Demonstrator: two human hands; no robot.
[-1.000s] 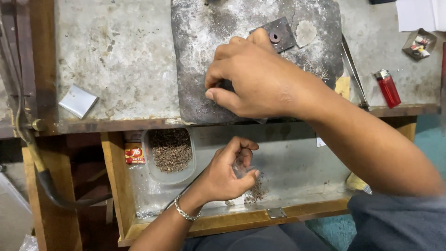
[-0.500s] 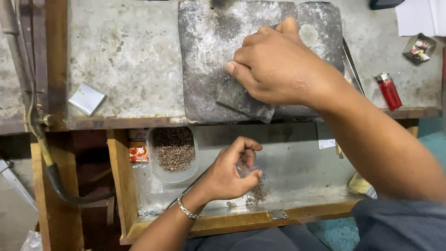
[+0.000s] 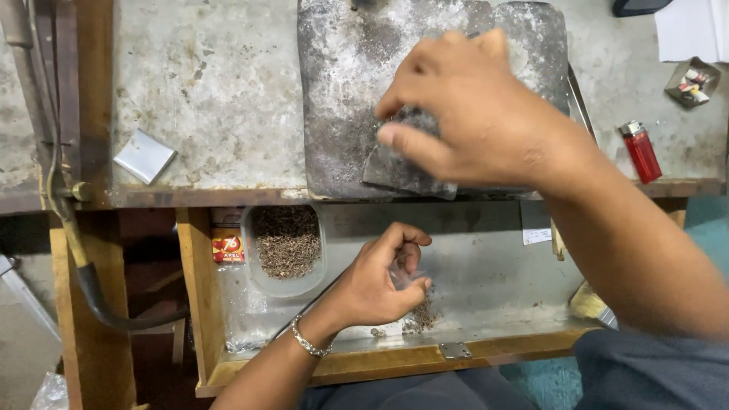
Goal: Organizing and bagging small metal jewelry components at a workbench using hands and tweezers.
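Left of centre, a clear plastic tub (image 3: 287,244) of brown shavings sits in the open wooden drawer (image 3: 319,370), the left hand (image 3: 380,285) just right of it pinching shavings, while farther off the right hand (image 3: 471,114) grips a dark flat piece (image 3: 402,171) on the grey slab (image 3: 342,91).

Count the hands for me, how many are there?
2. The left hand is down in the open drawer, pinching over small brown bits. The right hand is up on the grey slab, gripping a dark flat piece.

Even, soft light; slight motion blur.
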